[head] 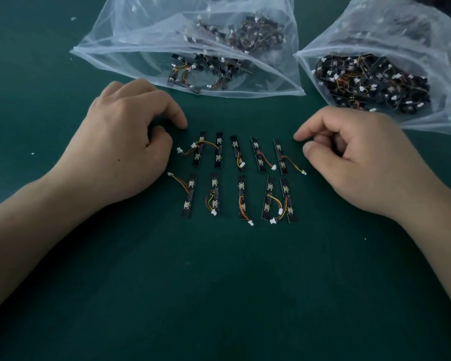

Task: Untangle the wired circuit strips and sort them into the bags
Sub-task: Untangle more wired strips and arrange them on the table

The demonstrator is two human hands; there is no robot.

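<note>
Now rests left hand [120,142] and right hand [362,157], fingers loosely curled, apparently empty, flanking ten circuit strips [238,153].

A dark green bench [219,295] carries ten black circuit strips [238,175] in two rows of five. Just behind the strips lies a clear bag [141,35], behind and right of them a second bag [375,29]; white specks [32,153] lie to their left
</note>
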